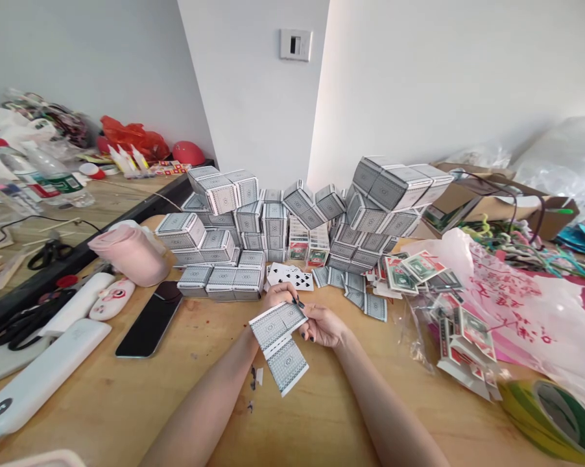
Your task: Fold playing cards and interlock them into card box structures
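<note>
Both of my hands meet over the middle of the table on a strip of joined playing cards [273, 327], patterned grey backs up, with one part bent down toward me. My left hand [280, 295] is closed on the strip's far edge, mostly behind the cards. At the strip's right end, my right hand [322, 326] pinches its corner. Just beyond lie face-up playing cards [292, 277] with black spades. Several joined cards [365, 298] rest face down to the right. Behind them rise stacked blocks [219, 240] made of folded cards.
A black phone [149, 319], a white power bank [49, 376] and a pink rolled cloth [130, 253] lie at left. Opened card boxes [467, 344] and a roll of yellow-green tape [555, 415] lie at right. More card blocks [390, 188] tower at the back right, near the wall.
</note>
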`<control>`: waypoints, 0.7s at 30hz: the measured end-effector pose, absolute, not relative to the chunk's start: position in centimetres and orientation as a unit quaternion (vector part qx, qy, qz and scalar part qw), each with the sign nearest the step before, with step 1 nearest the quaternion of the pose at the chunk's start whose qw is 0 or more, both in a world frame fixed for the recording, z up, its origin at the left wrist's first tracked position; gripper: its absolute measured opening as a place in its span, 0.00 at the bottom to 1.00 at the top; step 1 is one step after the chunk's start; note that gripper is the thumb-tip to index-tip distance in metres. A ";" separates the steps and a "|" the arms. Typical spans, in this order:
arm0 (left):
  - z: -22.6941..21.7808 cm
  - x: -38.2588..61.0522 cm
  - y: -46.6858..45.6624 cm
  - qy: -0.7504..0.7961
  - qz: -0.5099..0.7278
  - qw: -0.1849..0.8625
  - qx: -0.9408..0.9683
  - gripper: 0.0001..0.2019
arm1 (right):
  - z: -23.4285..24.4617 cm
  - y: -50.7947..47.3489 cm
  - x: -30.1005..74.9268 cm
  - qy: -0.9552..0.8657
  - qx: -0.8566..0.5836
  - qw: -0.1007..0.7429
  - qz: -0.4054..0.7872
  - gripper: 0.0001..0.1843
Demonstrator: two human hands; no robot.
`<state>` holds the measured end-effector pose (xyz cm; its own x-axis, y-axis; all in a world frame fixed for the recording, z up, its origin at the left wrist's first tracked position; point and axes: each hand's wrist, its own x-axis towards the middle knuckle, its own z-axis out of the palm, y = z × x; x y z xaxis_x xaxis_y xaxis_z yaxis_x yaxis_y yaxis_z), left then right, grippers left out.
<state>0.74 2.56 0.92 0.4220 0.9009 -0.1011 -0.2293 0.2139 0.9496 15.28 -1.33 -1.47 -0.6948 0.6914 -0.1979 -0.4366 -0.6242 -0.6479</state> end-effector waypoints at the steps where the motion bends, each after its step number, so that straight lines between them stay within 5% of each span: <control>1: 1.1 0.8 2.6 0.352 0.407 0.694 0.479 0.02 | -1.5 -1.3 15.2 -0.288 -0.218 0.324 0.875 0.09; 21: 1.1 0.7 2.4 0.279 0.415 0.724 0.475 0.08 | -1.4 -1.0 15.7 -0.316 -0.237 0.387 0.833 0.11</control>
<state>0.68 2.39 1.07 0.4995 0.8662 -0.0100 -0.3347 0.2037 0.9200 15.74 -0.96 -1.44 -0.5873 0.7954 -0.1498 -0.4952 -0.4995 -0.7108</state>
